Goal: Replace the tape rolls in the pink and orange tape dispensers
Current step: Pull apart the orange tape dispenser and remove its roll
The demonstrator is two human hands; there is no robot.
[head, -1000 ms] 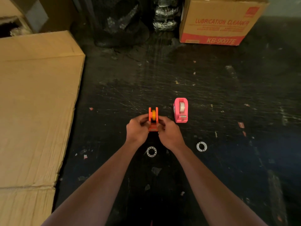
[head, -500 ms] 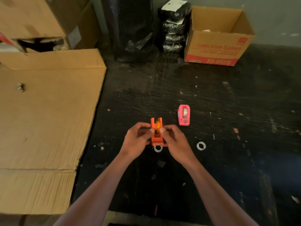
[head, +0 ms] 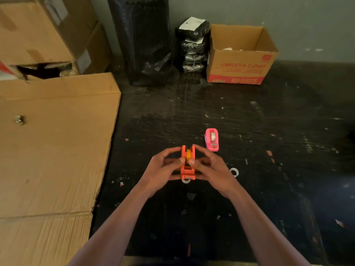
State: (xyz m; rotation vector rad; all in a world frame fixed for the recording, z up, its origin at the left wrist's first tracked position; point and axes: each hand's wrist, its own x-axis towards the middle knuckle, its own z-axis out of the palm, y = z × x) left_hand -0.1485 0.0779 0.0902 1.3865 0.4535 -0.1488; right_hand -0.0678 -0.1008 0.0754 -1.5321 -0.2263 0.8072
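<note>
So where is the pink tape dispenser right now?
In the head view the pink tape dispenser stands untouched on the black table, right of centre, just beyond and right of the orange dispenser held in both hands.

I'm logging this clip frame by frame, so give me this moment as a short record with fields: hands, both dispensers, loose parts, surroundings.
left hand: grips the orange dispenser's left side, thumb on the roll
right hand: grips its right side, thumb on the roll
orange dispenser: held between both hands, yellow roll seated inside
pink dispenser: stands alone on the black table, pale roll inside
loose parts: clear ring right of the hands; another partly hidden under the orange dispenser
surroundings: flat cardboard at left, open carton at the back
</note>
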